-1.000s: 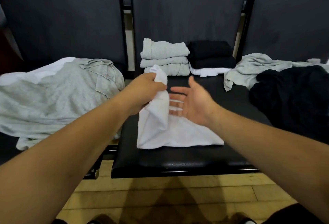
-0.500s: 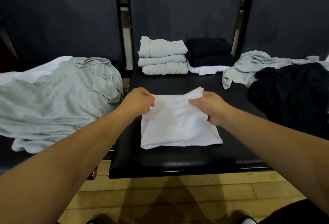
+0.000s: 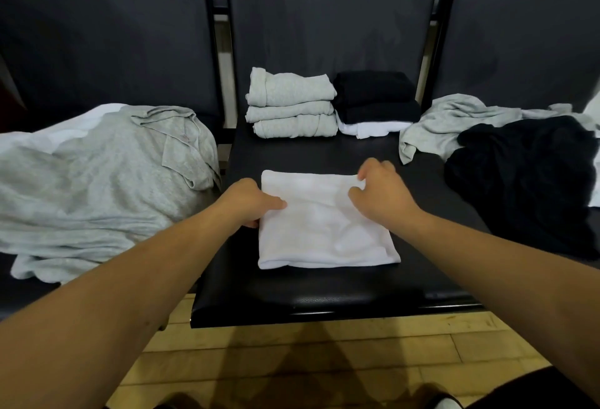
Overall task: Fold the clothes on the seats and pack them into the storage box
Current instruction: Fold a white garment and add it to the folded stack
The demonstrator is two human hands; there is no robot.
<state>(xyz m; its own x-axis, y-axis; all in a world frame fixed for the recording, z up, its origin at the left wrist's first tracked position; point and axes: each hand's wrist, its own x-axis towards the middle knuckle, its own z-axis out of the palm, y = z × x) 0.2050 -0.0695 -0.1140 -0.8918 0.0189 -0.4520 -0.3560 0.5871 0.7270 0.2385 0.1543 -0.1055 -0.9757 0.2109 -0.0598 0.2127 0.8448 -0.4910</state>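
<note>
2 bare forearms stretched forward, hands apart. The left hand pinched the left edge of a folded white garment, thumb on top; the right hand, knuckles up, curled its fingers on the far right corner.

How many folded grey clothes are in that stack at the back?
3: a folded grey cotton garment on top, a second under it, a third at the bottom on the black seat. More may hide behind.
</note>
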